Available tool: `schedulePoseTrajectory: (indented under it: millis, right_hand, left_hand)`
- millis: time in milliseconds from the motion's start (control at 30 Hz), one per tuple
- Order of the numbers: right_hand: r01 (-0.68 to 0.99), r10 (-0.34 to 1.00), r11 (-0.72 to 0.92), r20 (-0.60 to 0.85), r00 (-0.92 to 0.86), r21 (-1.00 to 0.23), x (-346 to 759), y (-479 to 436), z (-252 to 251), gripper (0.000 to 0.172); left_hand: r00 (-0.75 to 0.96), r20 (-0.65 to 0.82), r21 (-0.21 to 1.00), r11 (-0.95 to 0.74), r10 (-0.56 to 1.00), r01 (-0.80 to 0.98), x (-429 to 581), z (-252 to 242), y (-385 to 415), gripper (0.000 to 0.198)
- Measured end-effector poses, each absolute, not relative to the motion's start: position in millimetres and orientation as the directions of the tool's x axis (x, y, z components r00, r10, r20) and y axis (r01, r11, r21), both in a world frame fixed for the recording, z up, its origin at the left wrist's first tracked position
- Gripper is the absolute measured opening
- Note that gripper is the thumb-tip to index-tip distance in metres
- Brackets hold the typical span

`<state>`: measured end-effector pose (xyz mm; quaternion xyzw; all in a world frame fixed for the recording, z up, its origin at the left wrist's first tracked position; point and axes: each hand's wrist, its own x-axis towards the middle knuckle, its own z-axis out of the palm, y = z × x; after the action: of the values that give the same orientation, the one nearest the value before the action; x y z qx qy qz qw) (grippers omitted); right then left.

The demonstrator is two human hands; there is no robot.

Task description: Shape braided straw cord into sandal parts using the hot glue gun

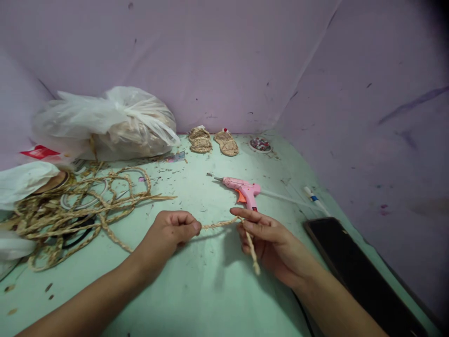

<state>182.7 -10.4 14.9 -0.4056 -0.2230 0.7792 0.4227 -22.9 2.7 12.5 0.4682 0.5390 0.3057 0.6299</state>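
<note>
Between left hand (173,229) and right hand (267,239), braided cord (218,225)

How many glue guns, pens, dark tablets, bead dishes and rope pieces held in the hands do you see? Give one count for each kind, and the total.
Pink glue gun: 1
White pen: 1
Dark tablet: 1
Bead dish: 1
Rope piece, held between left hand and right hand: 1
Total: 5

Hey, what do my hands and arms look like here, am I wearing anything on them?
Both are bare: the left hand and right hand show no gloves, rings or bracelets, and the forearms have no sleeves or watch up to the frame's edge.
</note>
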Motion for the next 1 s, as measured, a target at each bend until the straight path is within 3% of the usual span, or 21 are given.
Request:
schedulePoseTrajectory:
  millis: [167, 267, 367, 467, 533, 633, 700, 867, 1000]
  right_hand:
    - [-0.567, 0.840, -0.541, -0.437, -0.321, -0.622, 185.6, -8.0, 14.5, 0.028]
    - [-0.490, 0.897, -0.441, -0.380, -0.226, -0.752, 182.6, -11.5, 12.9, 0.032]
    - [-0.287, 0.959, -0.281, -0.282, -0.037, -0.916, 179.2, -14.5, 11.0, 0.020]
    - [-0.130, 0.971, -0.170, -0.188, 0.145, -0.977, 178.3, -14.1, 10.7, 0.017]
    - [-0.219, 0.958, -0.192, -0.230, 0.168, -0.957, 178.9, -12.6, 10.9, 0.019]
    - [-0.469, 0.929, -0.292, -0.365, 0.070, -0.833, 179.8, -10.2, 10.1, 0.024]
    - [-0.550, 0.910, -0.338, -0.415, 0.018, -0.764, 179.9, -9.3, 9.5, 0.028]
    - [-0.611, 0.871, -0.418, -0.488, -0.058, -0.672, 175.8, -12.3, 14.6, 0.030]
    - [-0.582, 0.809, -0.561, -0.540, -0.233, -0.589, 170.0, -20.8, 19.9, 0.031]
  left_hand:
    - [0.225, -0.450, 0.891, 0.449, 0.864, 0.060, -21.7, 11.9, 3.9, 0.027]
    - [0.242, -0.437, 0.898, 0.435, 0.866, 0.066, -21.5, 13.1, 3.2, 0.025]
    - [0.278, -0.404, 0.914, 0.395, 0.872, 0.089, -22.4, 14.1, 1.3, 0.026]
    - [0.311, -0.384, 0.923, 0.364, 0.869, 0.123, -23.3, 14.3, -0.3, 0.027]
    - [0.318, -0.379, 0.926, 0.352, 0.869, 0.139, -23.7, 13.5, -0.7, 0.027]
    - [0.319, -0.393, 0.919, 0.359, 0.862, 0.164, -23.8, 11.4, -0.5, 0.028]
    - [0.318, -0.401, 0.915, 0.357, 0.859, 0.188, -23.4, 10.3, 0.1, 0.029]
    - [0.312, -0.356, 0.914, 0.259, 0.881, 0.311, -18.2, 13.5, 3.2, 0.027]
    - [0.308, -0.304, 0.907, 0.175, 0.902, 0.383, -12.9, 16.7, 1.7, 0.023]
